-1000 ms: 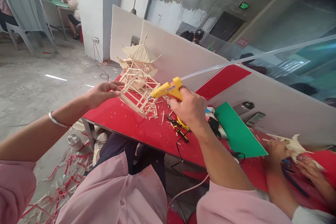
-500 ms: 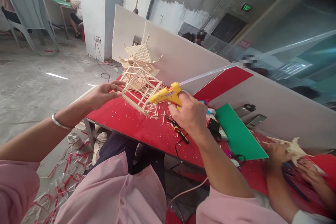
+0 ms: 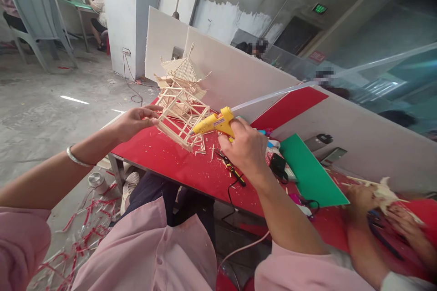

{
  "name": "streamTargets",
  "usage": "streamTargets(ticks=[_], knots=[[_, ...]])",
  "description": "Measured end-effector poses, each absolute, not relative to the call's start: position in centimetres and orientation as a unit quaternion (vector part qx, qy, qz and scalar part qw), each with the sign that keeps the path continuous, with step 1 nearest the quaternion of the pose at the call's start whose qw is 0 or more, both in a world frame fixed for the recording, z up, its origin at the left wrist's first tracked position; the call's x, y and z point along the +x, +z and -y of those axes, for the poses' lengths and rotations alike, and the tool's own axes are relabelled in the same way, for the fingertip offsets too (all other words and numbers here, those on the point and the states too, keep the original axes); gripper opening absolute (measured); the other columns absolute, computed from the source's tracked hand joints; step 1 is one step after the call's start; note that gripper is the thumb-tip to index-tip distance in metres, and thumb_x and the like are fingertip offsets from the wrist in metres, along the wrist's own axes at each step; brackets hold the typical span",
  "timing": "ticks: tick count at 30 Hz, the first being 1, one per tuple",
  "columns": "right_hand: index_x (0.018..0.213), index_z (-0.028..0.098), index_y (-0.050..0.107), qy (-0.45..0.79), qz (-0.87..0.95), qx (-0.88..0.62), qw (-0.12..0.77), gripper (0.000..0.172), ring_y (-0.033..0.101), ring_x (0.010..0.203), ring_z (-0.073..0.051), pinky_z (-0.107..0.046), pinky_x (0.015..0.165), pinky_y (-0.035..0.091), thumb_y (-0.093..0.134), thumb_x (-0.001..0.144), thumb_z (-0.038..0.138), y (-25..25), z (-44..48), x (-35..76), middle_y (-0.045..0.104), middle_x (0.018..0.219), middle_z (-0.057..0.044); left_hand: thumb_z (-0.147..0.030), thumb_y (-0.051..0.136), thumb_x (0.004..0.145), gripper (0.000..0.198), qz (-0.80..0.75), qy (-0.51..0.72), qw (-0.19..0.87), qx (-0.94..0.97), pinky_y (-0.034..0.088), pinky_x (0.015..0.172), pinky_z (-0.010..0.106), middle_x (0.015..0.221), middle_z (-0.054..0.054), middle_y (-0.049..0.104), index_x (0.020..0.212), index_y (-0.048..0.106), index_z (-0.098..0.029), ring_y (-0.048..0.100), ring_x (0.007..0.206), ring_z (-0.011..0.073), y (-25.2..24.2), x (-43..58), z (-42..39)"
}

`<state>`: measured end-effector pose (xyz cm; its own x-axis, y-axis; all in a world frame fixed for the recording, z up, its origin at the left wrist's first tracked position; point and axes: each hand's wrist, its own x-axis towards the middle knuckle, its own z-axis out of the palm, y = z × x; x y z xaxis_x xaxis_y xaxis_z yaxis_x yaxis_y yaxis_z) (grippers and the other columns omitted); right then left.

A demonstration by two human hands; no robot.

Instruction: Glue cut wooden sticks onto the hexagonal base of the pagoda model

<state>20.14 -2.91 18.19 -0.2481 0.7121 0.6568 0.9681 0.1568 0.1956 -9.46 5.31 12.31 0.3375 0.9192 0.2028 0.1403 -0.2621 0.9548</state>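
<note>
My left hand (image 3: 140, 120) pinches the left side of a pale wooden stick frame (image 3: 177, 122), an open lattice held tilted above the red table. In my right hand (image 3: 246, 143) is a yellow hot glue gun (image 3: 213, 122), a long clear glue stick rising from its back. The gun's nozzle touches or nearly touches the frame's lower right corner; which one I cannot tell. Behind the frame stands a stick-built pagoda model (image 3: 184, 70) with a ribbed, pointed roof. Yellow-and-black pliers (image 3: 232, 170) lie below my right hand.
Stick scraps litter the red table (image 3: 153, 157). A green board (image 3: 309, 177) lies to the right, near a co-worker's hands (image 3: 362, 198) holding a pale piece. White partition boards (image 3: 218, 63) run behind. A metal-lidded jar (image 3: 97, 182) and red-and-clear strips (image 3: 78, 241) are on the floor.
Almost nothing differs. My hands, the stick frame and the glue gun keep nearly the same places, while the co-worker's hands at right shift slightly.
</note>
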Motion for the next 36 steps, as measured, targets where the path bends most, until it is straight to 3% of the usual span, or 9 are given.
streamTargets(ticks=[6,10,13,16,22,27,31,36], knots=[[0.091,0.017,0.066,-0.333,0.73,-0.552,0.228,0.02,0.049,0.061,-0.014,-0.029,0.054,0.026,0.051,0.079,0.024,18.0,3.0,20.4,0.065,0.081,-0.004,-0.069,0.076,0.061,0.055,-0.406,0.393,0.466,0.68,0.046,0.103,0.046,0.132,0.013,0.065,0.082,0.079,-0.018,0.056,0.122,0.0337,13.2,-9.0,-5.9],[0.089,0.018,0.065,-0.367,0.726,-0.535,0.228,0.017,0.049,0.059,-0.014,-0.029,0.053,0.026,0.052,0.08,0.024,17.9,3.1,20.5,0.063,0.076,-0.003,-0.068,0.076,0.061,0.05,-0.442,0.344,0.462,0.688,0.051,0.091,0.046,0.102,0.01,0.076,0.084,0.081,-0.023,0.065,0.106,0.0314,13.9,-9.3,-6.8],[0.09,0.018,0.065,-0.389,0.726,-0.52,0.226,0.017,0.05,0.06,-0.014,-0.029,0.053,0.026,0.051,0.081,0.022,17.8,3.2,20.5,0.061,0.074,-0.002,-0.068,0.074,0.063,0.045,-0.468,0.308,0.453,0.694,0.053,0.081,0.045,0.08,0.009,0.075,0.078,0.08,-0.025,0.068,0.089,0.029,14.5,-9.6,-7.4],[0.095,0.018,0.065,-0.394,0.73,-0.51,0.227,0.02,0.052,0.062,-0.015,-0.029,0.054,0.028,0.05,0.082,0.022,17.9,3.3,20.5,0.061,0.074,-0.003,-0.066,0.074,0.062,0.043,-0.491,0.265,0.458,0.692,0.052,0.069,0.039,0.072,0.008,0.072,0.068,0.077,-0.024,0.067,0.075,0.0248,15.3,-9.8,-7.9],[0.101,0.019,0.066,-0.381,0.742,-0.499,0.235,0.026,0.053,0.065,-0.016,-0.03,0.054,0.03,0.05,0.081,0.021,17.6,3.7,20.6,0.06,0.074,-0.003,-0.056,0.078,0.059,0.035,-0.496,0.223,0.461,0.701,0.05,0.061,0.033,0.072,0.007,0.071,0.065,0.074,-0.021,0.065,0.07,0.0218,16.9,-9.8,-8.8],[0.107,0.019,0.066,-0.427,0.735,-0.475,0.227,0.029,0.054,0.065,-0.015,-0.029,0.056,0.032,0.05,0.083,0.02,17.3,4.2,21.1,0.062,0.075,-0.002,-0.053,0.078,0.062,0.035,-0.499,0.186,0.431,0.729,0.052,0.07,0.034,0.079,0.006,0.072,0.071,0.075,-0.02,0.065,0.08,0.022,18.3,-9.4,-8.7],[0.104,0.019,0.066,-0.404,0.744,-0.479,0.232,0.027,0.053,0.066,-0.015,-0.03,0.057,0.031,0.051,0.082,0.021,17.2,4.6,21.5,0.063,0.076,-0.002,-0.058,0.074,0.069,0.047,-0.526,0.143,0.417,0.728,0.052,0.076,0.032,0.096,0.009,0.074,0.089,0.075,-0.016,0.062,0.094,0.0218,19.6,-8.7,-7.9],[0.097,0.02,0.066,-0.392,0.758,-0.462,0.241,0.022,0.052,0.067,-0.015,-0.029,0.057,0.03,0.051,0.081,0.02,17.1,5.3,22.0,0.065,0.078,-0.003,-0.061,0.069,0.075,0.051,-0.514,0.111,0.398,0.751,0.051,0.079,0.032,0.089,0.008,0.075,0.093,0.073,-0.013,0.06,0.09,0.0194,20.3,-7.8,-7.4]])
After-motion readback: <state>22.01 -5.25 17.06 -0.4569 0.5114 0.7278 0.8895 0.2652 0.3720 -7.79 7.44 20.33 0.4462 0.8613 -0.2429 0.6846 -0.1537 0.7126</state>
